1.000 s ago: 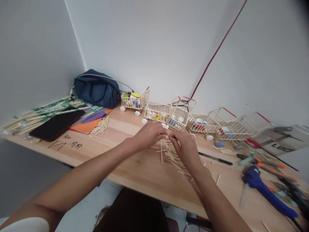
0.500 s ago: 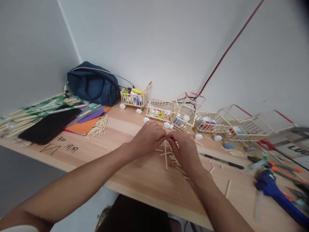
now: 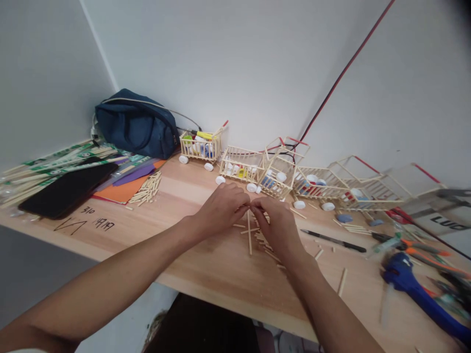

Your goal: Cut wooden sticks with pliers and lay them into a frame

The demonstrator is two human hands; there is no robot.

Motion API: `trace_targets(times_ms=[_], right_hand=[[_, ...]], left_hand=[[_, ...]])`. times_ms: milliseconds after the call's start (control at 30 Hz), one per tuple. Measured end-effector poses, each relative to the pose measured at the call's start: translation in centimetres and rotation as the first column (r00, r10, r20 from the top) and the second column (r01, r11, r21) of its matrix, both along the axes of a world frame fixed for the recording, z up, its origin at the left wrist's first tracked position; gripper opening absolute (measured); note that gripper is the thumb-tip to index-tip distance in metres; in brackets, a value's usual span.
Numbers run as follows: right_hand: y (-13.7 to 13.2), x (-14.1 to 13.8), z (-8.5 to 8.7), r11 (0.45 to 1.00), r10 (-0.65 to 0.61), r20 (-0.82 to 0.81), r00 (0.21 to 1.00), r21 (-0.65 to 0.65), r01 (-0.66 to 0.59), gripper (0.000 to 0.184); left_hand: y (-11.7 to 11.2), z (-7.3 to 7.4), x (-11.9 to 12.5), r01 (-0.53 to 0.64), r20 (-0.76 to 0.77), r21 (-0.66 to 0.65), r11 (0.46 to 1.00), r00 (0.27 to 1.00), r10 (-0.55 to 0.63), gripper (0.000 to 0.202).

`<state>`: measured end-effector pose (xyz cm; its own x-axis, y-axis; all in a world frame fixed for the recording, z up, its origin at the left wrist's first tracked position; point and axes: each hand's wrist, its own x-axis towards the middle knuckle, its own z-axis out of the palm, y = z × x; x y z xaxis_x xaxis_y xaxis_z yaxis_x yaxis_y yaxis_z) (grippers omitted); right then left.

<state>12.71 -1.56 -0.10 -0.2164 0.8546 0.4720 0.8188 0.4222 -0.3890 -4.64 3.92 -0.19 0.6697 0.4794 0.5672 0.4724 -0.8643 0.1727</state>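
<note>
My left hand (image 3: 222, 208) and my right hand (image 3: 276, 224) meet fingertip to fingertip above the wooden table (image 3: 206, 264). Both hands are closed in a pinch on a thin wooden stick held between them, and most of it is hidden by the fingers. Directly under the hands lies a loose pile of short wooden sticks (image 3: 262, 239), with one longer stick (image 3: 249, 229) lying upright in the picture beside it.
A row of small stick-built carts (image 3: 241, 165) with white wheels lines the wall. A blue bag (image 3: 134, 123), a black phone (image 3: 66, 189), coloured sheets and a stick heap (image 3: 147, 189) lie left. A pen (image 3: 333, 240), pliers and a blue glue gun (image 3: 415, 291) lie right.
The view has drifted a little to the right and down. Both hands have stayed together over the stick pile, still pinched at the fingertips.
</note>
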Motion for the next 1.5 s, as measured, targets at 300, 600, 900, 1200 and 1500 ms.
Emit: trace_targets(times_ms=[300,600,900,1200,1500], right_hand=[[0.1,0.1,-0.1,0.999,-0.020,0.049,0.999,0.036,0.018,0.014],[0.3,0.5,0.2,0.999,0.030,0.029,0.999,0.032,-0.031,0.015],[0.8,0.9,0.2,0.999,0.045,0.074,0.996,-0.004,-0.045,0.017],[0.3,1.2,0.6,1.000,0.011,0.092,0.996,-0.023,-0.009,0.019],[-0.2,1.7,0.2,0.999,0.040,0.052,0.998,-0.017,-0.040,0.017]], left_hand=[[-0.2,0.0,0.0,-0.025,-0.014,0.002,1.000,1.000,0.025,0.018],[-0.2,0.4,0.2,-0.034,-0.034,-0.048,0.998,0.999,0.032,0.018],[-0.5,0.7,0.5,-0.094,-0.049,-0.090,0.991,0.995,0.090,0.019],[-0.8,0.6,1.0,-0.088,-0.020,-0.054,0.995,0.996,0.088,0.020],[-0.7,0.7,0.9,-0.018,-0.049,-0.114,0.993,0.999,0.013,0.015]])
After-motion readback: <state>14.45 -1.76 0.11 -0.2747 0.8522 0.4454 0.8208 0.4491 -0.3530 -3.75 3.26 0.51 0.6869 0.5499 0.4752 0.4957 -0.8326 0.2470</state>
